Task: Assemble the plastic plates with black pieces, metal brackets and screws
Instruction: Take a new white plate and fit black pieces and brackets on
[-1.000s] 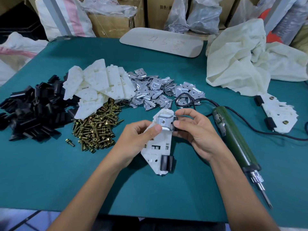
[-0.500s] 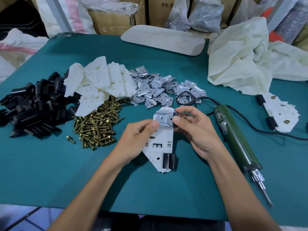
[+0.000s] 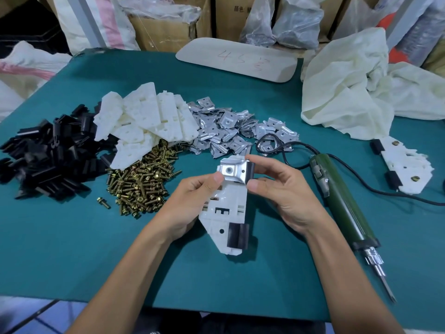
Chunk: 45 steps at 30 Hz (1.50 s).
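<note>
Both hands hold one plastic plate (image 3: 228, 208) just above the green desk (image 3: 72, 249), near its middle, with the plate's long axis running from near to far. The left hand (image 3: 190, 203) grips the plate from the left side: its fingers are curled behind it and the thumb lies on the left edge of a metal bracket (image 3: 232, 170) that sits on the plate's far end. The right hand (image 3: 284, 191) pinches that same end, with the forefinger over the far edge and the thumb at the bracket's near right corner. A black piece (image 3: 250, 168) is against the bracket's right side between these fingers (image 3: 261, 160). A second black piece (image 3: 237, 233) is clipped on the plate's near right edge.

Stock lies in heaps across the far left of the desk. A pile of black pieces (image 3: 48, 153) is furthest left, then a pile of white plates (image 3: 147, 119), then a pile of brackets (image 3: 226, 131). A heap of brass screws (image 3: 142, 184) lies nearer, touching the plates, and one loose screw (image 3: 103, 203) lies just beside it.

To the right of the hands a green electric screwdriver (image 3: 342, 201) lies on the desk, bit pointing near — its black cable (image 3: 272, 143) loops over the brackets. Further right lies a finished plate (image 3: 407, 162) with two black pieces and two screws. A crumpled pale cloth (image 3: 356, 85) sits at the far right, and a pale board (image 3: 236, 59) with red writing lies at the far edge.
</note>
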Each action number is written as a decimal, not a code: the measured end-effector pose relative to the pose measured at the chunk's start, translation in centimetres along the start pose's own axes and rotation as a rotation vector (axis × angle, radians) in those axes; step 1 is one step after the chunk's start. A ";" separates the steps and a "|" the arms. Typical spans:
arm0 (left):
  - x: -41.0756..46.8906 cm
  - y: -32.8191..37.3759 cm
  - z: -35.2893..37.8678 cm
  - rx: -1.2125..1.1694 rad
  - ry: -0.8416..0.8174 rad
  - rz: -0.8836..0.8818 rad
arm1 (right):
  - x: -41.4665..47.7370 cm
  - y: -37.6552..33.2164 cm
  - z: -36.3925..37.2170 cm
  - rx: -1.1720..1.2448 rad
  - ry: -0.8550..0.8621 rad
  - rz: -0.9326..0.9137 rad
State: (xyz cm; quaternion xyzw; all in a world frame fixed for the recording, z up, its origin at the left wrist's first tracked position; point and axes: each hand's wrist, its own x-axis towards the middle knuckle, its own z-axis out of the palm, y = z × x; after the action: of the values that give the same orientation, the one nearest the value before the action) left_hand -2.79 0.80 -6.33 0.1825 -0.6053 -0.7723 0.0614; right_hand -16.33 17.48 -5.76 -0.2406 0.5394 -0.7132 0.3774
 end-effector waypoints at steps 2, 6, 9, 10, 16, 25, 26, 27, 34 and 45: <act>0.0 -0.1 0.0 0.003 -0.023 0.003 | 0.1 0.1 -0.1 0.003 0.004 -0.002; 0.1 -0.3 -0.3 0.380 0.012 0.057 | 0.0 0.1 -1.3 -0.072 -0.018 0.042; 0.9 0.2 -0.6 0.948 0.235 0.267 | 0.2 0.4 -1.9 -0.328 0.140 0.015; 1.4 0.7 -0.4 0.959 0.321 0.321 | 0.4 0.6 -2.1 -0.456 0.255 -0.030; 7.4 2.1 1.9 1.132 0.429 0.424 | 1.2 1.5 -1.8 -0.468 0.467 -0.144; 9.6 2.8 2.2 1.190 0.435 0.354 | 1.2 1.1 -1.4 -0.432 0.504 -0.143; 9.1 3.0 1.9 1.072 0.447 0.314 | 1.1 1.1 -1.4 -0.430 0.502 -0.143; 8.4 3.1 1.4 0.964 0.466 0.275 | 1.1 1.1 -1.4 -0.427 0.499 -0.138; 3.4 3.7 -4.2 0.975 0.503 0.030 | 0.9 1.2 -1.0 -0.442 0.468 -0.098; 2.1 2.3 -4.2 1.263 0.477 0.073 | -3.5 1.3 -0.1 -0.642 0.369 0.011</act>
State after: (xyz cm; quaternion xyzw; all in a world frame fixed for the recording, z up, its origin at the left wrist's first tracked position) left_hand -3.53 -4.30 -5.40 0.3283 -0.9163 -0.2061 0.1006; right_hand -13.92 20.16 -6.79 -0.2113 0.7959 -0.5370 0.1829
